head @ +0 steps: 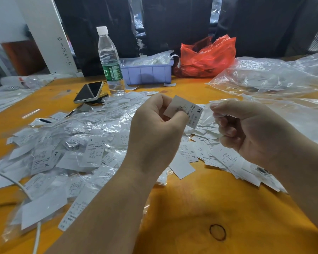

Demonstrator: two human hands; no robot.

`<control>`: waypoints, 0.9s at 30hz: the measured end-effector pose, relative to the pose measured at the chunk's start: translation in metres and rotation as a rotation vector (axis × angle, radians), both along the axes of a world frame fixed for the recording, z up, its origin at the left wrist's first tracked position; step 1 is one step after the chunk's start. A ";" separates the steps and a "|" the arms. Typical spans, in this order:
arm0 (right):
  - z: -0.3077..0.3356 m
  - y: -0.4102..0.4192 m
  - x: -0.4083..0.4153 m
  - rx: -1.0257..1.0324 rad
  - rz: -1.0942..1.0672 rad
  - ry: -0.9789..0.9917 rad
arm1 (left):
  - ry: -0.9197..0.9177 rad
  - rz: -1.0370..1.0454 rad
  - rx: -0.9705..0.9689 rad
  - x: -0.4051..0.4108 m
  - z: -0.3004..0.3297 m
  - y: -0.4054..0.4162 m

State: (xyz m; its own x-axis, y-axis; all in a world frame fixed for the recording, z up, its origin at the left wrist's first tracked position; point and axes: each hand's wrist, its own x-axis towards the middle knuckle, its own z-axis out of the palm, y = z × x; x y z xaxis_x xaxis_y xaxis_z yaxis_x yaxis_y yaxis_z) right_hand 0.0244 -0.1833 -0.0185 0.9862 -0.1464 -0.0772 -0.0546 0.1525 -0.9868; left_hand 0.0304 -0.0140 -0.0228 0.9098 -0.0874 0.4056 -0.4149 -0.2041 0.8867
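Hands [154, 129] [255, 132] pinch rectangular paper label [186, 110], crinkly film [208, 114].

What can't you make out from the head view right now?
- Head view: fine print on the XL label is too small to read and lies partly under the thumb of the left hand.
- Head view: whether the clear bag has its mouth open; the right hand covers it.
- Head view: contents of the blue tray, behind its wall and plastic.
- Head view: contents of the red bag, hidden by crumpled film.
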 end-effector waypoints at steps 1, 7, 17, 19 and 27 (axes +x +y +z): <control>0.000 0.000 0.000 -0.005 -0.003 -0.001 | -0.004 0.004 0.001 0.000 0.000 0.000; 0.001 -0.001 -0.001 -0.029 -0.023 0.008 | -0.016 0.010 0.014 0.001 -0.001 -0.001; 0.000 0.004 -0.003 -0.096 0.012 -0.053 | -0.017 0.026 0.024 -0.001 0.001 -0.002; 0.000 0.005 -0.003 -0.110 0.019 -0.068 | -0.018 0.037 0.020 -0.001 0.001 -0.002; 0.004 0.006 -0.005 -0.087 0.104 -0.104 | 0.003 0.045 -0.050 0.002 -0.001 0.001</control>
State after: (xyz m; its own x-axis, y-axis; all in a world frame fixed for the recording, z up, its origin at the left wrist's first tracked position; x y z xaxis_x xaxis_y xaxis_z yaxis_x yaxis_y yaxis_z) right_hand 0.0198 -0.1768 -0.0144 0.9984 -0.0444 0.0350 0.0378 0.0652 -0.9972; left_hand 0.0329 -0.0130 -0.0239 0.9135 -0.0261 0.4060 -0.4039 -0.1784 0.8972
